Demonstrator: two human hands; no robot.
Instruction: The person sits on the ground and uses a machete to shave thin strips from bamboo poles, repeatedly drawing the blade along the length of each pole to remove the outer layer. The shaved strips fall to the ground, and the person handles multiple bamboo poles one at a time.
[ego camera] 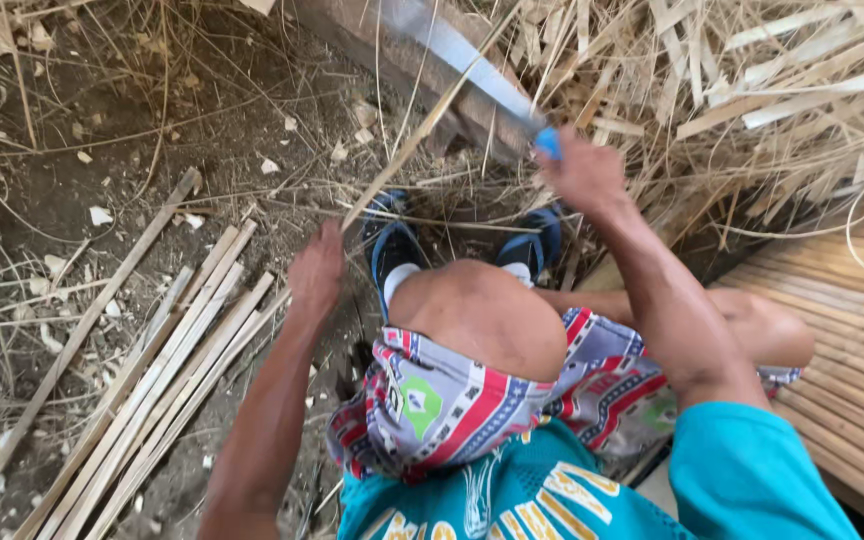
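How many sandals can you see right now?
2: one blue sandal beside the left hand, the other sandal below the right hand; both partly hidden by the knee.

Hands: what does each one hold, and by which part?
Left hand grips a thin bamboo strip at its lower end. Right hand holds a long knife by its blue handle.

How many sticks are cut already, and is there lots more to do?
Done: a row of split strips lies on the ground. In hand: the left hand holds a thin strip while the right hand raises a long knife. Left: a tangled heap of uncut strips.
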